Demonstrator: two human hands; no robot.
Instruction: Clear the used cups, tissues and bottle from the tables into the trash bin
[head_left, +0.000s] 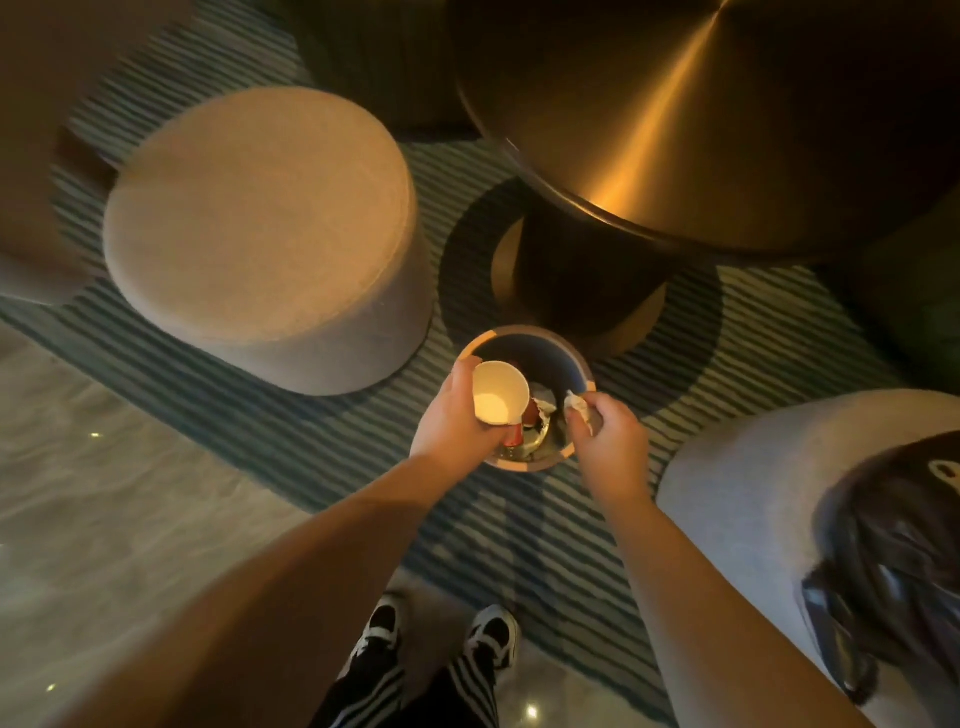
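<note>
Left hand (451, 415) holding cup (500, 392), right hand (610, 434) pinching tissue (579, 410), over bin (571, 358)

dim, warm amber light. strong streak glare on round metal table top (717, 119) at 1 o'clock. paper cup (500, 392) interior brightest spot near centre. dark shadow ring on striped rug (332, 441) around table base. motion blur heavy at 10 o'clock edge. wide-angle bending at edges. small specular dots on floor (104, 519) at 8 o'clock.

A striped rug (322, 462) is covering the floor, carrying the trash bin (571, 358), with a round ottoman (265, 234) left of the bin and the table's pedestal (576, 291) just behind it.
</note>
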